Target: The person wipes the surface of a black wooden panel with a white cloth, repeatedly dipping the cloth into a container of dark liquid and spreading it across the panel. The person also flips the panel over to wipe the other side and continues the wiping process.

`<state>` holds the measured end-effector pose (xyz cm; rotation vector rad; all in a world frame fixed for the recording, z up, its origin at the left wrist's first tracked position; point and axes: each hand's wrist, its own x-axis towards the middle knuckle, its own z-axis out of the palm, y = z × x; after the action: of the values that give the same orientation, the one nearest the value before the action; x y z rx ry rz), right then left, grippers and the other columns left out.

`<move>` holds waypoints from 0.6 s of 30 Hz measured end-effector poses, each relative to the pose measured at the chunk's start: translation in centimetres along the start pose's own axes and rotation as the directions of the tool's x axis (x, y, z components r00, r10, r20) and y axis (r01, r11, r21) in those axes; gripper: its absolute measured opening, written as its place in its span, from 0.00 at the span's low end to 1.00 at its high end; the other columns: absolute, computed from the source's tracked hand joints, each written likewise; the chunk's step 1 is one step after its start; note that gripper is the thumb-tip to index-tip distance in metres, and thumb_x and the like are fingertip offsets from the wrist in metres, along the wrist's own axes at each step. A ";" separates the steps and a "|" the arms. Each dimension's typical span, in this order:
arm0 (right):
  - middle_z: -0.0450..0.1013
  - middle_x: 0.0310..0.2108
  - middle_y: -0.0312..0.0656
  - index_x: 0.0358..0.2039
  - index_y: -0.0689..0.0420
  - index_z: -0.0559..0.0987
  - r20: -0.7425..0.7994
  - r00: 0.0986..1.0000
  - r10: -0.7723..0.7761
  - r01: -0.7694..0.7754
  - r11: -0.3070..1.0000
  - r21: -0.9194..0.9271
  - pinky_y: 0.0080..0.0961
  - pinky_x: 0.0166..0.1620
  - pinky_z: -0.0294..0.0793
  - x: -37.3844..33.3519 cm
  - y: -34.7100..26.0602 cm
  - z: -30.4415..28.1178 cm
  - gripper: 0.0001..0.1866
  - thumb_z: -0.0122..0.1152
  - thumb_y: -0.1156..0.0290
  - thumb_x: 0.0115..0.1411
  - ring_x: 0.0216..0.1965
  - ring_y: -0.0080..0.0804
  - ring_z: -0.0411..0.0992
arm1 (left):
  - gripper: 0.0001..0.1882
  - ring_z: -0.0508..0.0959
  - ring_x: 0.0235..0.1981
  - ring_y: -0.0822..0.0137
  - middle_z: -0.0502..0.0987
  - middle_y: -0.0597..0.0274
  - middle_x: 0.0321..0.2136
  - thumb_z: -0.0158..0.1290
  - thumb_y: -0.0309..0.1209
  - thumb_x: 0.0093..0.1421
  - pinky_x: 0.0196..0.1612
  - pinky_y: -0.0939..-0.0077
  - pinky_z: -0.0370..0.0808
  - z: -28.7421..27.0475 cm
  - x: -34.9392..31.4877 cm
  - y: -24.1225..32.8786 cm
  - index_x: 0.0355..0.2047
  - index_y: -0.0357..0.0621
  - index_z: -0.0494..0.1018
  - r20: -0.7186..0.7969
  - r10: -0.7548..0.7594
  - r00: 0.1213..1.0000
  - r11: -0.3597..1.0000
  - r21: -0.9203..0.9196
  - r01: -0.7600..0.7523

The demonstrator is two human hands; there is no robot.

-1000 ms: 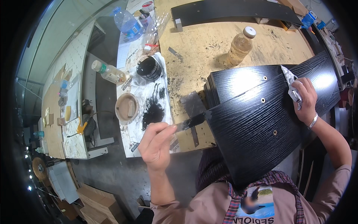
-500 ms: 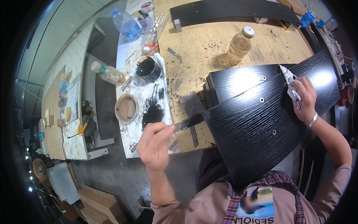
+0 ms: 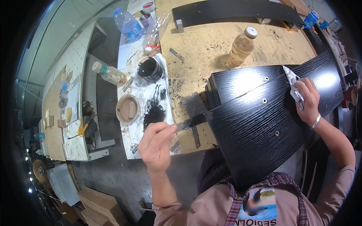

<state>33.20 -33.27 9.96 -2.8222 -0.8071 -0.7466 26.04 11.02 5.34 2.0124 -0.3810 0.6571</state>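
Between the thumb and fingers of my left hand (image 3: 155,145) is a thin flat scraper blade (image 3: 184,125), its far end smeared black. That blackened end meets the left corner of a curved black wood-grain panel (image 3: 252,124). My right hand (image 3: 309,98) grips a crumpled white cloth (image 3: 293,84) and rests on the panel's right part. Several brass-rimmed holes dot the panel, which lies over a stack of similar black panels (image 3: 233,81). Left of the stack, a dark square plate (image 3: 194,105) lies on the bench.
A black-stained tin (image 3: 149,70) stands on a smeared white cloth (image 3: 163,113), near a round bowl (image 3: 128,109). Behind the stack is a bottle of yellowish liquid (image 3: 241,47). Another curved black panel (image 3: 233,13) lies at the bench's far side. Plastic bottles stand at left.
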 end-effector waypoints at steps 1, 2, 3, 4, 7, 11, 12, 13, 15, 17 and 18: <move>0.73 0.34 0.47 0.37 0.61 0.77 -0.002 1.000 0.000 0.000 1.000 0.000 0.37 0.34 0.70 0.0 0.0 0.0 0.19 0.62 0.83 0.39 0.33 0.46 0.70 | 0.16 0.77 0.29 0.64 0.79 0.51 0.32 0.59 0.08 0.49 0.31 0.77 0.74 0.0 0.1 0.1 0.40 0.31 0.82 0.006 0.003 1.000 1.000 -0.002 -0.003; 0.73 0.34 0.47 0.37 0.61 0.77 -0.002 1.000 0.002 -0.002 1.000 -0.003 0.37 0.34 0.70 -0.1 0.0 -0.1 0.19 0.62 0.83 0.39 0.33 0.46 0.70 | 0.16 0.77 0.29 0.64 0.79 0.51 0.32 0.59 0.09 0.50 0.31 0.77 0.74 0.0 0.0 0.1 0.40 0.31 0.82 0.002 -0.003 1.000 1.000 -0.010 0.003; 0.73 0.34 0.47 0.37 0.61 0.77 -0.003 1.000 0.003 -0.003 1.000 -0.005 0.37 0.35 0.70 -0.2 0.0 -0.1 0.19 0.62 0.84 0.39 0.33 0.46 0.70 | 0.16 0.77 0.29 0.64 0.79 0.51 0.32 0.59 0.09 0.50 0.31 0.77 0.74 0.0 0.0 0.1 0.40 0.31 0.82 -0.001 -0.009 1.000 1.000 -0.017 0.009; 0.73 0.34 0.47 0.37 0.61 0.77 -0.003 1.000 0.003 -0.003 1.000 -0.007 0.37 0.35 0.70 -0.2 0.0 -0.1 0.20 0.61 0.84 0.39 0.33 0.46 0.70 | 0.16 0.77 0.29 0.64 0.79 0.51 0.32 0.59 0.09 0.50 0.31 0.77 0.73 0.0 0.0 0.1 0.40 0.31 0.82 -0.005 -0.016 1.000 1.000 -0.024 0.016; 0.73 0.34 0.48 0.37 0.61 0.76 -0.004 1.000 0.000 0.000 1.000 0.003 0.38 0.36 0.70 0.0 0.0 0.0 0.20 0.61 0.84 0.39 0.33 0.47 0.70 | 0.14 0.77 0.29 0.65 0.80 0.52 0.32 0.59 0.09 0.52 0.31 0.77 0.73 0.1 0.1 0.3 0.39 0.31 0.81 0.003 -0.017 1.000 0.999 -0.034 0.018; 0.72 0.36 0.50 0.37 0.62 0.76 0.011 1.000 0.015 -0.016 1.000 0.026 0.39 0.39 0.72 -0.1 -0.2 -0.1 0.20 0.59 0.86 0.39 0.36 0.50 0.71 | 0.10 0.78 0.31 0.67 0.80 0.53 0.33 0.58 0.11 0.57 0.33 0.77 0.74 -1.0 -1.0 -1.4 0.39 0.31 0.81 -0.164 -0.136 0.977 0.987 0.057 0.147; 0.72 0.36 0.50 0.37 0.62 0.76 0.018 1.000 0.025 -0.025 0.999 0.034 0.39 0.39 0.72 -0.2 -0.1 -0.2 0.20 0.58 0.86 0.39 0.36 0.51 0.71 | 0.09 0.78 0.32 0.68 0.80 0.53 0.34 0.57 0.12 0.59 0.35 0.77 0.75 -1.3 -1.6 -2.3 0.40 0.30 0.80 -0.241 -0.215 0.946 0.973 0.032 0.230; 0.72 0.37 0.50 0.38 0.62 0.76 0.033 0.999 0.036 -0.037 0.999 0.028 0.39 0.40 0.73 -0.4 0.0 -0.2 0.21 0.57 0.86 0.39 0.37 0.52 0.71 | 0.09 0.78 0.33 0.70 0.80 0.54 0.35 0.55 0.13 0.61 0.37 0.78 0.75 -1.8 -2.6 -3.5 0.41 0.30 0.80 -0.320 -0.292 0.901 0.951 0.001 0.308; 0.72 0.37 0.50 0.38 0.63 0.75 0.022 0.999 0.042 -0.043 0.998 0.042 0.39 0.41 0.73 -0.6 0.0 -0.1 0.19 0.57 0.86 0.40 0.38 0.52 0.71 | 0.09 0.79 0.37 0.72 0.80 0.56 0.37 0.52 0.14 0.65 0.44 0.79 0.76 -2.6 -4.1 -5.5 0.43 0.29 0.79 -0.423 -0.448 0.787 0.883 -0.070 0.465; 0.72 0.37 0.50 0.38 0.63 0.75 0.013 0.999 0.032 -0.032 0.998 0.056 0.38 0.41 0.72 -0.4 -0.1 0.1 0.19 0.57 0.86 0.42 0.38 0.51 0.71 | 0.08 0.78 0.38 0.73 0.80 0.59 0.37 0.54 0.16 0.65 0.44 0.78 0.75 -2.7 -6.4 -8.5 0.43 0.31 0.79 -0.475 -0.483 0.736 0.846 -0.035 0.532; 0.72 0.37 0.50 0.38 0.63 0.75 0.012 1.000 0.029 -0.030 0.998 0.060 0.38 0.41 0.72 -0.2 -0.2 0.1 0.19 0.57 0.86 0.42 0.38 0.51 0.71 | 0.08 0.78 0.37 0.72 0.81 0.60 0.37 0.55 0.17 0.64 0.44 0.77 0.75 -2.6 -7.7 -9.8 0.43 0.32 0.79 -0.491 -0.469 0.735 0.836 0.023 0.548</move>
<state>32.99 -33.20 9.71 -2.7813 -0.7746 -0.6912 24.11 18.21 -5.02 1.9030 0.5297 0.8025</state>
